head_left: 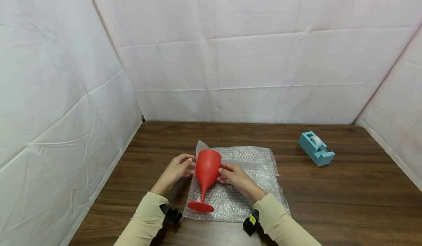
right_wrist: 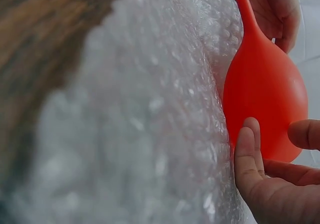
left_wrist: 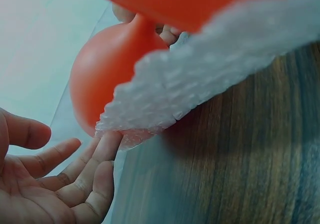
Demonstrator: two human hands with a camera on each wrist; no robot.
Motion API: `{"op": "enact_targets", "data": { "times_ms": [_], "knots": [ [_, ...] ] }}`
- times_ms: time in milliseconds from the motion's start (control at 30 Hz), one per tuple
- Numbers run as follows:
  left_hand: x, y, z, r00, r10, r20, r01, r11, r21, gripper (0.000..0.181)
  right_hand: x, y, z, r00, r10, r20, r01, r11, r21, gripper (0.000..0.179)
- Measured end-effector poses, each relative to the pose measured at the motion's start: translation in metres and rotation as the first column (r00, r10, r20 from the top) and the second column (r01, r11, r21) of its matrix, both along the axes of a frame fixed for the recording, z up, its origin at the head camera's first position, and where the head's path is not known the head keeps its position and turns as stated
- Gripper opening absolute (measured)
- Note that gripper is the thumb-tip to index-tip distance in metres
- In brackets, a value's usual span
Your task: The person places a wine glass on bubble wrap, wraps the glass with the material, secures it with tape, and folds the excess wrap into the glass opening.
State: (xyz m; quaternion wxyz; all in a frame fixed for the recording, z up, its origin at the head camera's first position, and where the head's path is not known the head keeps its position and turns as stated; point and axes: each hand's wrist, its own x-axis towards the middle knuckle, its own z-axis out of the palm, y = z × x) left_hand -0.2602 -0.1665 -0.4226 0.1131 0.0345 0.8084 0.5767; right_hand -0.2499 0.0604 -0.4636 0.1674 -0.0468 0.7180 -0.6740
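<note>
A red goblet (head_left: 208,167) lies on its side on a sheet of bubble wrap (head_left: 255,161), its round foot toward the near edge. At the bowl's right side is my right hand (head_left: 235,178); in the right wrist view its thumb and straight fingers rest against the bowl (right_wrist: 267,94). On the other side my left hand (head_left: 174,171) has its fingers loosely extended. In the left wrist view those fingertips meet the raised edge of the bubble wrap (left_wrist: 165,89) beside the bowl, and the thumb stands apart.
A light blue tape dispenser (head_left: 316,149) with a roll of clear tape stands at the right of the dark wooden table (head_left: 349,202). White cloth walls (head_left: 250,63) close off the back and both sides.
</note>
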Motion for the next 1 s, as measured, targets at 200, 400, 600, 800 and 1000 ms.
{"op": "enact_targets", "data": {
  "times_ms": [200, 400, 600, 800, 1000],
  "knots": [
    [0.000, 0.000, 0.002, 1.000, -0.015, -0.011, 0.015, 1.000, 0.019, 0.033, 0.000, 0.000, -0.001, 1.000, -0.011, 0.018, 0.011, 1.000, -0.013, 0.046],
    [0.002, 0.001, 0.004, 0.999, -0.033, -0.017, 0.033, 0.999, 0.026, 0.032, 0.001, 0.001, -0.002, 0.998, -0.049, 0.044, 0.051, 0.998, -0.044, 0.057],
    [0.001, 0.002, 0.001, 0.999, -0.044, -0.026, 0.045, 0.998, 0.034, 0.031, 0.002, 0.003, -0.001, 0.998, -0.043, 0.052, 0.046, 0.997, -0.058, 0.054],
    [0.001, 0.004, -0.002, 0.998, -0.056, -0.037, 0.059, 0.997, 0.057, 0.032, 0.002, 0.005, -0.003, 0.998, -0.032, 0.063, 0.034, 0.999, -0.016, 0.054],
    [0.000, 0.007, -0.008, 0.996, -0.068, -0.059, 0.072, 0.995, 0.064, 0.031, 0.002, 0.007, -0.005, 0.999, -0.016, 0.047, 0.016, 1.000, 0.002, 0.059]
  ]
}}
